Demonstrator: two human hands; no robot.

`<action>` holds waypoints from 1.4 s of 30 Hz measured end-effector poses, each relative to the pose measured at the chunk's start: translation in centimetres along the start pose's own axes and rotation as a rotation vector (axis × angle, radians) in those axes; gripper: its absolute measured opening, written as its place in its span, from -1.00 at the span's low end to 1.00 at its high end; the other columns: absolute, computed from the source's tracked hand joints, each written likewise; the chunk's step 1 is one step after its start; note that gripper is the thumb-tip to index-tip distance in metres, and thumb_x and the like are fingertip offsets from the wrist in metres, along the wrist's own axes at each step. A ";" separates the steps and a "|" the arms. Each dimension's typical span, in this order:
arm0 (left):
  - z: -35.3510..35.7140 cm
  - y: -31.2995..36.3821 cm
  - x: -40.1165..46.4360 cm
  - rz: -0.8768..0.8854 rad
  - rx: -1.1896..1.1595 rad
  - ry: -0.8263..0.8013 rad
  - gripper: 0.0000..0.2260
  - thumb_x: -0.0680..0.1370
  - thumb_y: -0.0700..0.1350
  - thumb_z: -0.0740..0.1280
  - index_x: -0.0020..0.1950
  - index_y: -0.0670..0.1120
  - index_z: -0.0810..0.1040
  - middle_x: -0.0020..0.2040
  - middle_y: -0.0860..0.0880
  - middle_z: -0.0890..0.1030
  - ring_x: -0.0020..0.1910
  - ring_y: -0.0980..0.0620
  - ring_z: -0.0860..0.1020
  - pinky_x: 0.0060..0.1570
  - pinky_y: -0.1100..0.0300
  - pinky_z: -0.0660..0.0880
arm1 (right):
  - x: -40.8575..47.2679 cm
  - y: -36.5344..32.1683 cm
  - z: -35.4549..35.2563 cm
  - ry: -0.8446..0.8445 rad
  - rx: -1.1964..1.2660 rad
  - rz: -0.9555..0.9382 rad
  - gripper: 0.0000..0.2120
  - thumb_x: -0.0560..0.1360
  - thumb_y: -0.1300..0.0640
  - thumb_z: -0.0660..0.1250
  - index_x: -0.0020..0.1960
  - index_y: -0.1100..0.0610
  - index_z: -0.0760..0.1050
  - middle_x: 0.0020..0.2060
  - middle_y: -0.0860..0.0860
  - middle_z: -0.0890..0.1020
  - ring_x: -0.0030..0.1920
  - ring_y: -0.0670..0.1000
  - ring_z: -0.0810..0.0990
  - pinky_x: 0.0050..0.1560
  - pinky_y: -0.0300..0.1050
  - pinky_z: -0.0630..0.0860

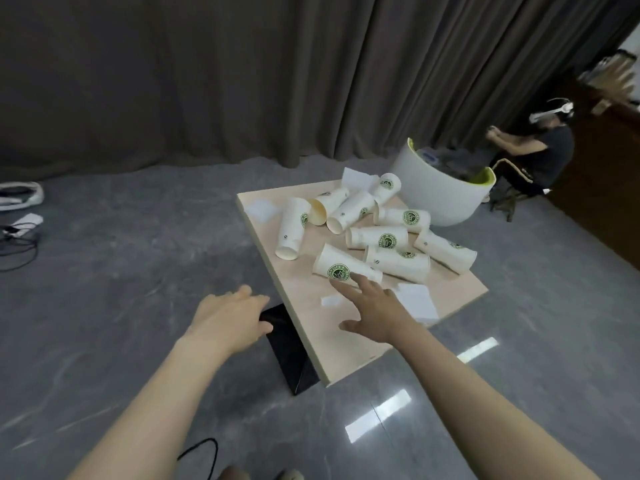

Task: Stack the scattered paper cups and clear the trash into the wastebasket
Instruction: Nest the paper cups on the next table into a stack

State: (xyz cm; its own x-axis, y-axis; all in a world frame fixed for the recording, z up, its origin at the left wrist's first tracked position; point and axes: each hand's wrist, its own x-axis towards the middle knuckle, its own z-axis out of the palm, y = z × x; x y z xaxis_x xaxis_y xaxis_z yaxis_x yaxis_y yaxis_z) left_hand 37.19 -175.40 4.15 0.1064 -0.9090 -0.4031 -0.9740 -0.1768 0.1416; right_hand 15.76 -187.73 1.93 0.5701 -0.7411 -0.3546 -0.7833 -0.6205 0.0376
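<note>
A dark pleated curtain (242, 81) hung behind a grey stone floor (121, 254), and a pale wooden surface (311, 327) stood low over it on a black base (291, 355). The right hand (375, 308) reached over the near part of the surface with its fingers (362, 284) spread and straight, holding nothing; the fingertips lay at or against the side of the nearest paper cup (341, 266), which rested on its side. Beyond those fingers about 9 more cups (388, 237) lay tipped over in a loose heap, some touching one another. A folded paper scrap (417, 301) sat just right of the right fingers, a smaller scrap (330, 301) just left of them, and 2 more papers (262, 208) lay farther off at the back of the heap. The white wastebasket (440, 192) with a yellow-green lining stood past the cups, at the far corner of the surface. The left hand (228, 318) hovered left of the surface edge, above the floor, its fingers loosely extended and empty. A seated person (540, 150) wearing a headset was well beyond the wastebasket.
</note>
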 end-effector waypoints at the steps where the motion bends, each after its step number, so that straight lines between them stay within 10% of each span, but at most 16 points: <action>1: -0.1 0.1 0.9 -0.011 -0.009 -0.003 -0.55 0.63 0.13 0.10 0.50 0.05 0.21 0.46 -0.03 0.27 0.36 -0.06 0.37 0.20 0.05 0.33 | 1.9 0.6 0.0 -0.019 -0.028 -0.016 -0.26 0.53 -0.13 0.28 0.55 -0.18 -0.09 0.54 0.07 0.00 0.48 0.13 0.14 0.37 0.10 0.23; 11: -1.5 -1.1 8.8 -0.047 -0.056 -0.036 -0.55 0.63 0.10 0.09 0.51 0.05 0.16 0.48 -0.04 0.22 0.39 -0.05 0.33 0.26 0.03 0.31 | 17.1 3.4 -0.6 -0.140 -0.277 -0.246 -0.27 0.55 -0.01 0.28 0.56 -0.13 -0.08 0.56 -0.02 -0.01 0.55 0.07 -0.16 0.47 0.06 -0.08; 23: -3.2 -1.3 14.1 -0.123 -0.119 -0.110 -0.59 0.63 0.11 0.10 0.48 0.06 0.25 0.46 -0.04 0.28 0.41 -0.06 0.31 0.29 0.06 0.28 | 22.8 4.5 -2.2 -0.316 -0.318 -0.422 -0.46 0.52 0.31 0.18 0.38 -0.18 0.40 0.30 -0.02 0.45 0.41 -0.02 0.19 0.43 0.18 -0.35; 31: -2.5 1.4 15.2 -0.260 -0.232 -0.089 -0.55 0.61 0.15 0.11 0.50 0.13 0.21 0.49 0.01 0.25 0.45 0.00 0.29 0.31 0.09 0.29 | 23.3 8.6 -6.0 -0.202 -0.117 -0.510 -0.43 0.57 0.33 0.07 0.38 -0.25 0.36 0.15 -0.08 0.51 0.24 -0.11 0.38 0.44 0.03 -0.14; 37: -2.7 6.2 17.0 -0.261 -0.242 -0.035 -0.63 0.60 0.10 0.11 0.41 0.12 0.32 0.38 0.03 0.36 0.36 0.00 0.38 0.15 0.10 0.33 | 22.9 14.5 -6.1 -0.059 0.361 -0.475 -0.47 0.58 0.36 0.10 0.33 -0.19 0.45 -0.17 -0.11 0.47 -0.09 0.07 0.34 0.08 -0.09 0.27; 42: -2.8 9.9 18.6 -0.275 -0.286 0.054 -0.63 0.60 0.09 0.12 0.40 0.10 0.34 0.38 0.03 0.36 0.32 0.00 0.40 0.12 0.11 0.36 | 21.5 17.0 -5.8 -0.076 0.721 -0.403 -0.57 0.57 0.38 0.16 0.28 -0.02 0.52 -0.23 -0.19 0.51 -0.24 -0.26 0.45 -0.15 -0.38 0.36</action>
State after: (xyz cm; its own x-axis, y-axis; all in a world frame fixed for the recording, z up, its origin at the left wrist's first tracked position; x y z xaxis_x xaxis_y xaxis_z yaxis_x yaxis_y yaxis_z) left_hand 30.09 -195.11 0.59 0.3737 -0.8301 -0.4138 -0.8133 -0.5078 0.2842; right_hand 16.18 -215.71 0.33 0.8430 -0.4615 -0.2763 -0.5042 -0.4991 -0.7048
